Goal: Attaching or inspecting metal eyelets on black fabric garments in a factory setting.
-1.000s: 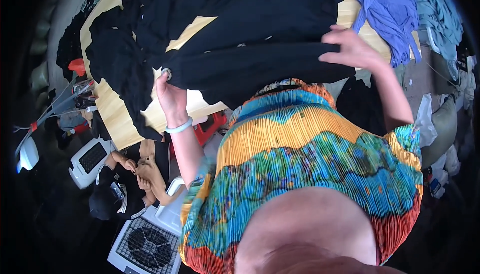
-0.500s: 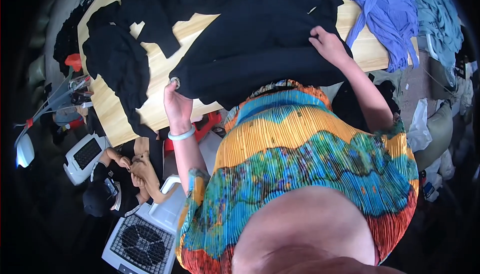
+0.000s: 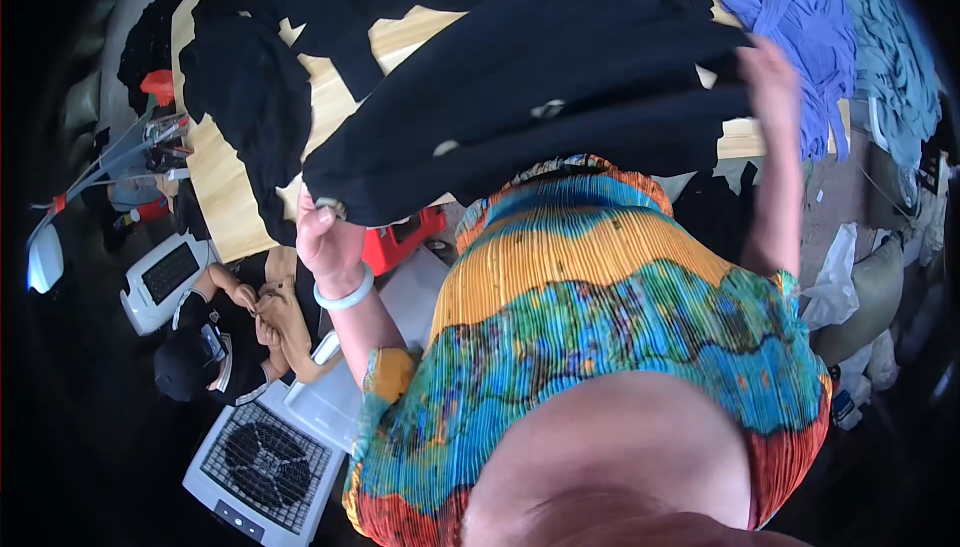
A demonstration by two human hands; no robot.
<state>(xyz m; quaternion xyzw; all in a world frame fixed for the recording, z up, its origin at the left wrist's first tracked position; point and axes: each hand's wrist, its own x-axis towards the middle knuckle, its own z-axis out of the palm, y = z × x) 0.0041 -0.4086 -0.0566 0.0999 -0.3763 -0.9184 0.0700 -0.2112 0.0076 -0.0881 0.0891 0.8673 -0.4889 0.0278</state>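
A black garment (image 3: 520,67) is stretched sideways in front of me, its near part hanging over the table's near edge. Two pale round spots that look like buttons (image 3: 548,109) show along a fold. My left hand (image 3: 328,237), with a pale bracelet at the wrist, pinches the garment's left corner, where another pale round piece (image 3: 332,209) sits by the thumb. At the opposite end, my right hand (image 3: 772,82) is smeared by motion, but its fingers are closed on the garment's right edge.
More black garments (image 3: 245,77) lie on the wooden table (image 3: 235,212). Purple cloth (image 3: 790,27) and teal cloth (image 3: 895,67) are heaped at the right. A person in a dark cap (image 3: 185,362) works with tan cloth at lower left, by an air cooler (image 3: 265,467). A red stool (image 3: 400,242) stands below.
My right hand has moved right and up to the garment's edge, and my left hand slightly left and down. The cloth is pulled wider, and pale button-like spots now show.
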